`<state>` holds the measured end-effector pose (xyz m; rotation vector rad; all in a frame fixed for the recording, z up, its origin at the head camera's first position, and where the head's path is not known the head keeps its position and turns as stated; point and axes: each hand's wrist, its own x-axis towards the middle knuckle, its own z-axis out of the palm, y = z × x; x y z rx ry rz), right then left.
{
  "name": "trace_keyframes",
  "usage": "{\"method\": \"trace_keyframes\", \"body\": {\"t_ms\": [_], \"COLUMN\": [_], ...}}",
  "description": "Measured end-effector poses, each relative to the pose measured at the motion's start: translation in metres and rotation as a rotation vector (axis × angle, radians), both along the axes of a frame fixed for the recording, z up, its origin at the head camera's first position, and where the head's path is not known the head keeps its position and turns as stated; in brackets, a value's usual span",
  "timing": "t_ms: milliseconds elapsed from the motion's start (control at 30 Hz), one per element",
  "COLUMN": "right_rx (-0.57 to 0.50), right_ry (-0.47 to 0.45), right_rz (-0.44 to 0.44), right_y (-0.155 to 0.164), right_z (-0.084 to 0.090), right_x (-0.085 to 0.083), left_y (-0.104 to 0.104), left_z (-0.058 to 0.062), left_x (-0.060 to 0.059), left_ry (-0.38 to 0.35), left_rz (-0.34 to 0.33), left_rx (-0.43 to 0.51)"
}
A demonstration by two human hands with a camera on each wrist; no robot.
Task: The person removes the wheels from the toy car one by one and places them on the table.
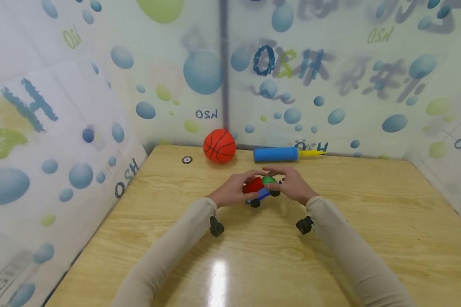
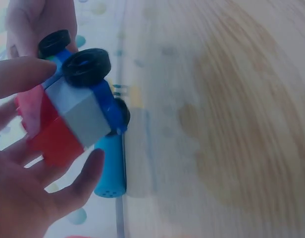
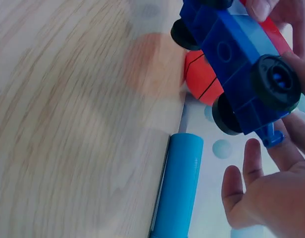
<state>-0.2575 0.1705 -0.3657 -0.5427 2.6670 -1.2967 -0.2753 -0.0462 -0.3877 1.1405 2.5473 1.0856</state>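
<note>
The small toy car of red, grey and blue plastic blocks with black wheels (image 1: pixel 260 190) is lifted just above the middle of the pale wooden table (image 1: pixel 369 238), gripped by the left hand (image 1: pixel 230 192) and right hand (image 1: pixel 292 185), fingers curled round its 2 ends. It looks light, rigid and smooth, and its blocks could likely pull apart, so the solid body is a safer hold than the wheels. Bare tabletop lies on both sides, while the orange toy basketball (image 1: pixel 219 146) and blue foam-handled pump (image 1: pixel 276 154) sit well apart by the far wall.

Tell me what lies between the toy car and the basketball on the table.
Bare wooden table, per the head view, between toy car and basketball.

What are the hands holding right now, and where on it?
Both hands hold the toy car above the table: the left hand grips its red block end, the right hand the green-topped end.
</note>
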Motion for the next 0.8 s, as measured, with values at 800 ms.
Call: {"method": "trace_keyframes", "body": {"t_ms": [800], "right_rx": [-0.202], "right_ry": [0.103], "right_rz": [-0.079], "right_y": [0.008], "right_z": [0.002], "right_x": [0.010], "left_y": [-0.001], "left_z": [-0.001], "left_x": [0.007], "left_ry": [-0.288], "left_rz": [0.078], "left_rx": [0.293]}}
